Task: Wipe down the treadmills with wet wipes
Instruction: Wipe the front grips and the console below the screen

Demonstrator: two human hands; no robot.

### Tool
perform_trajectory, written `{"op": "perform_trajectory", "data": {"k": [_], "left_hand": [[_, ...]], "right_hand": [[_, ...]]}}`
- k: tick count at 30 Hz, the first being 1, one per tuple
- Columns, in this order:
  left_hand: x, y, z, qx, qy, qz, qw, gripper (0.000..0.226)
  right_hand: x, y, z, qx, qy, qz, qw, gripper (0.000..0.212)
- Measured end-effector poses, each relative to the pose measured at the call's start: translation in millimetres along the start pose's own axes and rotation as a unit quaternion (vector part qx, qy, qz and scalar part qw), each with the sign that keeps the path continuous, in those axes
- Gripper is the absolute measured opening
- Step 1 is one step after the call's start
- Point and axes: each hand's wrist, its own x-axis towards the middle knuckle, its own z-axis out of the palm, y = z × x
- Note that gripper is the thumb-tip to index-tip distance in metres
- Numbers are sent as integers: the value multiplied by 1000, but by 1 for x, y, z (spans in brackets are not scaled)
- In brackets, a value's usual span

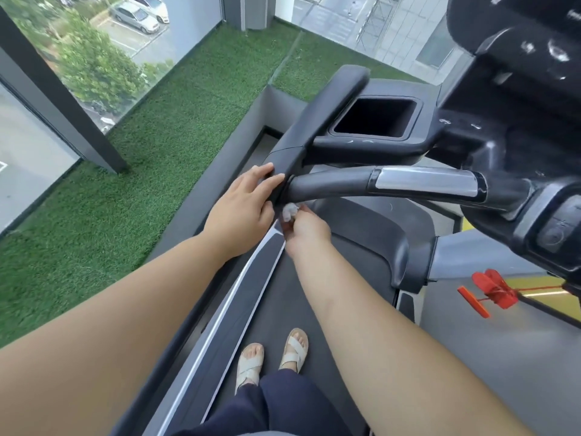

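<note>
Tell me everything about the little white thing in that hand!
The wipe is a small, crumpled, greyish-white wad, soft-looking like tissue. The right hand pinches it in its fingers, so only the top pokes out. It sits just under the end of the black handlebar, seemingly touching it, close beside the left hand.

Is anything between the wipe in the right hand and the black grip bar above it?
Nothing visible. The right hand grips the wipe just under the bar, at its joint with the side rail. The left hand rests on the rail's end beside that joint, not between wipe and bar. Actual contact is unclear.
</note>
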Motion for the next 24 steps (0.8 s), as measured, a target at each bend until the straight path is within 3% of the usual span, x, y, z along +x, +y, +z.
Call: {"op": "perform_trajectory", "data": {"k": [4,7,9,11,12,13,15,18,19,21,24], "left_hand": [[-1,1,0,0,-2,-1,1000,67],[2,7,-2,-23,-8,-37,999,61],[9,13,-6,-60,-9,-76,995,57],[19,21,-12,-95,1,-106,990,51],[24,25,-14,-113,10,-121,986,51],[28,29,-14,-130,19,-134,982,48],[32,35,-12,-141,32,-148,978,40],[33,38,-6,-144,42,-151,977,40],[33,38,-5,-146,45,-151,977,39],[32,35,-5,-146,47,-152,977,38],[34,35,-5,-140,51,-160,976,36]], "right_hand": [[-9,-5,0,-21,-13,48,999,32],[-37,-19,-2,-24,-106,88,990,30],[-56,-35,-4,-85,-180,49,979,28],[-69,-61,-8,-219,-201,-83,951,23],[-72,-77,-8,-320,-189,-176,911,19],[-73,-92,-5,-425,-171,-269,847,15],[-69,-117,8,-583,-148,-396,694,9],[-40,-134,32,-760,-176,-422,461,19],[-30,-135,37,-801,-189,-402,402,21],[-13,-135,40,-844,-216,-355,338,21],[1,-137,39,-857,-249,-328,311,21]]}}
